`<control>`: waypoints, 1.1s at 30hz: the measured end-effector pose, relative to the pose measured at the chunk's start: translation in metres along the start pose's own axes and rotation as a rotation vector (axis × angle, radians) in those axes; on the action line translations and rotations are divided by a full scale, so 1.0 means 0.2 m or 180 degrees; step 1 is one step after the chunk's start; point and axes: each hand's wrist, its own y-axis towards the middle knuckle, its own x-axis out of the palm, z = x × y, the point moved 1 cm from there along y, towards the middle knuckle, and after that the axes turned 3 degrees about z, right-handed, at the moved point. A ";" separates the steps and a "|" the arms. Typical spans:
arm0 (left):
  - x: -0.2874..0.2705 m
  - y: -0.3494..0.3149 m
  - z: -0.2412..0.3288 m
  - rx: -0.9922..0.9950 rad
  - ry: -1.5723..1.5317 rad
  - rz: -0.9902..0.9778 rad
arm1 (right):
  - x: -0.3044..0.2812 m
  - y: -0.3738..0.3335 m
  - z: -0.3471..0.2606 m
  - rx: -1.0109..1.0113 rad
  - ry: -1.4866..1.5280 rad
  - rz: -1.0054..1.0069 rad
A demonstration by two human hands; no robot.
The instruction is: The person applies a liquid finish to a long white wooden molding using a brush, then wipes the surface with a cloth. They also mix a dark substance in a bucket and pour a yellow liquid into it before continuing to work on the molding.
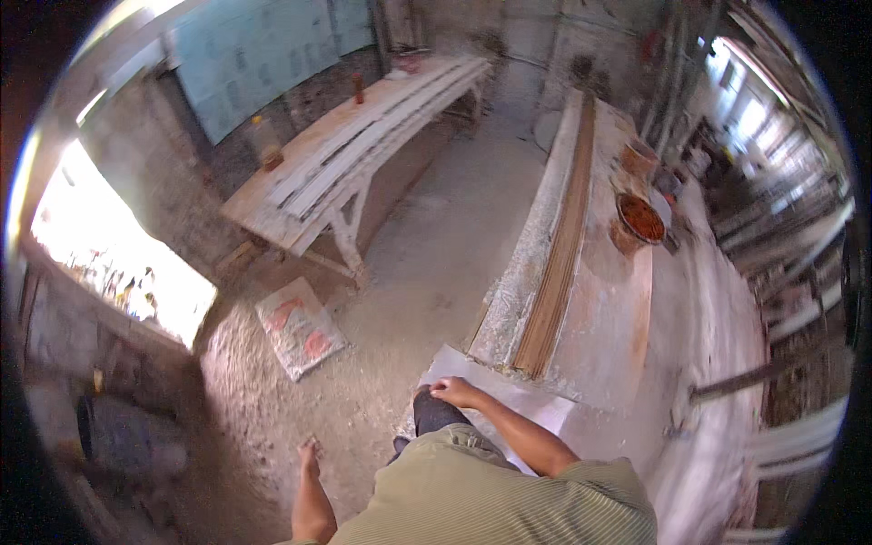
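My right hand (450, 391) hangs in front of my body, over my dark-trousered leg (436, 415). Its fingers are loosely curled and I see nothing in them. Low on the left, my left hand (310, 447) hangs over the dusty floor, small in view. Its fingers look slightly apart, with no object seen in them. Nearest to my right hand is a whitish sheet (536, 409) by the near end of the right-hand table. On that table lie long, thin brown strips (554, 300), side by side, next to a long, white-dusted board (522, 272).
A bucket of orange-brown material (641, 218) stands on the right table (607, 322). Across the aisle, a long wooden table (250, 207) carries pale strips (341, 163) and a reddish bottle (358, 88). A printed sack (301, 328) lies on the floor. Racked lengths (799, 318) line the right.
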 end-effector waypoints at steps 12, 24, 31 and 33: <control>1.31 1.20 1.50 -0.0245 0.0548 -0.1294 | -0.65 0.92 0.17 0.1167 0.1972 0.2799; 2.61 1.88 2.03 0.0800 0.0916 -0.2586 | -1.70 1.90 -0.34 0.0159 -0.0010 0.2187; 3.29 2.04 2.56 0.1556 0.2107 -0.2479 | -1.92 2.46 0.20 0.1120 0.0999 0.1193; 3.45 2.07 2.72 0.1692 0.1670 -0.2581 | -2.01 2.63 0.43 0.1280 0.0964 0.1079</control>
